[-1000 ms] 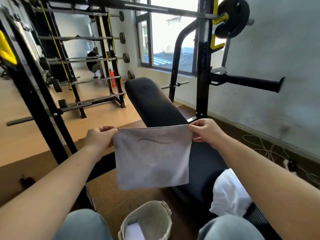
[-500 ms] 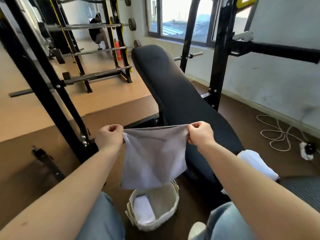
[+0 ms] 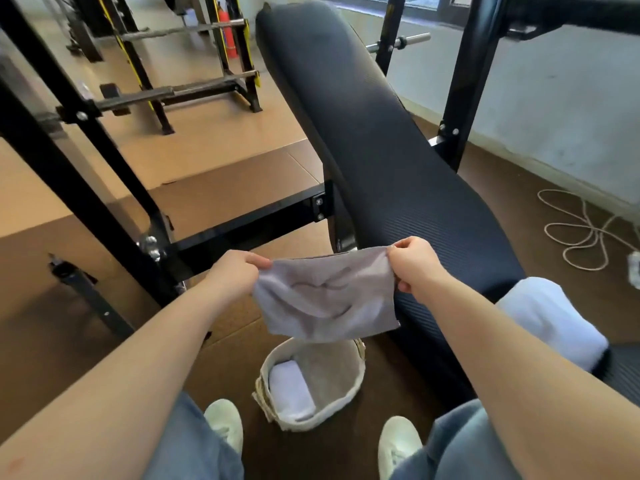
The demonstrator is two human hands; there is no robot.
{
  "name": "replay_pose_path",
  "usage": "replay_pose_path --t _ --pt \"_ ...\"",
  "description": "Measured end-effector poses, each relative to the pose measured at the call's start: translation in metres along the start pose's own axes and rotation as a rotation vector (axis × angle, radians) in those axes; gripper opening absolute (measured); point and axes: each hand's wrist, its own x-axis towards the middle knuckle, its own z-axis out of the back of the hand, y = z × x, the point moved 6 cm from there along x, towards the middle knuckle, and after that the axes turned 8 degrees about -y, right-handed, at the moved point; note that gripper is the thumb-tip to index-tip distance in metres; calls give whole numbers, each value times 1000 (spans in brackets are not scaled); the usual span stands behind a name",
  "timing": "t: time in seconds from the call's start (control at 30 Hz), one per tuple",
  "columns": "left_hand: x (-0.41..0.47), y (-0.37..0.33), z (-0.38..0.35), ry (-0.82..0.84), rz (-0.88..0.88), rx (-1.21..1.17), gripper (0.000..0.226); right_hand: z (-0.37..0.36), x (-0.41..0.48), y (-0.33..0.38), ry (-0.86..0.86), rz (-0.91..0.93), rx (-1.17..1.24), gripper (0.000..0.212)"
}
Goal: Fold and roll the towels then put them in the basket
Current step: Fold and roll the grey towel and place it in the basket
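With left grip (image 3: 235,271) and right grip (image 3: 412,263) each pinching a top corner of grey towel (image 3: 325,303), lay flat on tabletop (image 3: 398,168), match edges, then roll tightly.

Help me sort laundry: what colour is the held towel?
The towel is light grey with a dark wavy mark; head view.

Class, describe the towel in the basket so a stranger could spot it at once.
Find the long black bench; on the floor beside its near end stands a pale basket. Inside, against its left wall, lies the rolled white towel; the grey towel is held above it, and the other white towel rests on the bench.
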Motion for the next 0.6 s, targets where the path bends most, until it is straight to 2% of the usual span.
replay_pose_path --t 0.13,0.3,0.47,0.6 --pt "6 8 -12 37 104 -154 47 -15 6 8 25 14 -25 15" --pt "8 -1 -14 -56 66 -379 36 -28 2 21 12 55 -4 18" --pt "4 -15 -17 -110 -14 -500 19 -44 -22 59 20 333 -50 13" --pt "-2 -25 -24 -123 -101 -492 19 -58 -37 66 60 398 16 5"
